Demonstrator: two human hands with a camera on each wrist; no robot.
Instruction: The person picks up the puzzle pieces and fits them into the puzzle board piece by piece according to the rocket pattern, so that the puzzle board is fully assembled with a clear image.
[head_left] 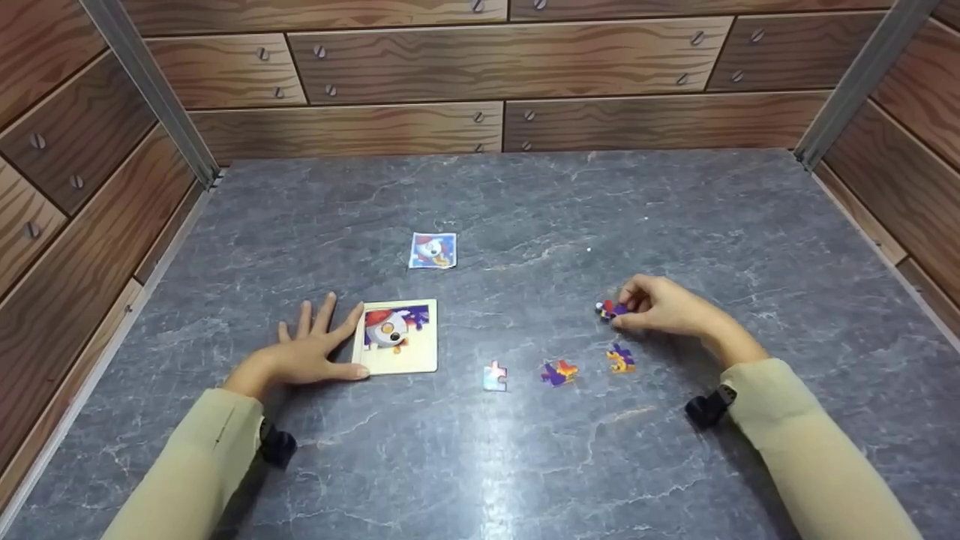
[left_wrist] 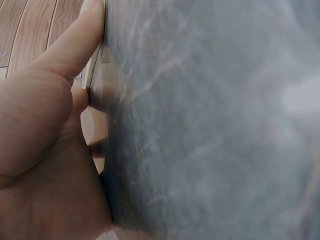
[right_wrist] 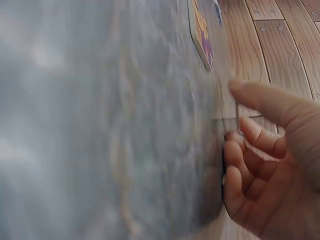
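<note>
In the head view, my left hand [head_left: 304, 356] lies spread at the left edge of the square wooden puzzle board [head_left: 397, 367]. Its thumb rests on the board's lower left corner and its forefinger touches the upper left. Part of a red, white and purple cartoon picture fills the board's recess. Farther right, my right hand [head_left: 667, 306] pinches a red, purple and white puzzle piece [head_left: 609, 309] between thumb and fingers. That piece does not show in the right wrist view. Just below this hand sits an orange and purple piece [head_left: 621, 358].
Another purple and orange piece [head_left: 559, 372] and a pale pink and blue piece [head_left: 495, 376] lie between board and right hand. Beyond the board is a small printed picture card [head_left: 433, 250]. Wood-patterned walls [head_left: 510, 67] enclose the grey marbled table [head_left: 525, 202].
</note>
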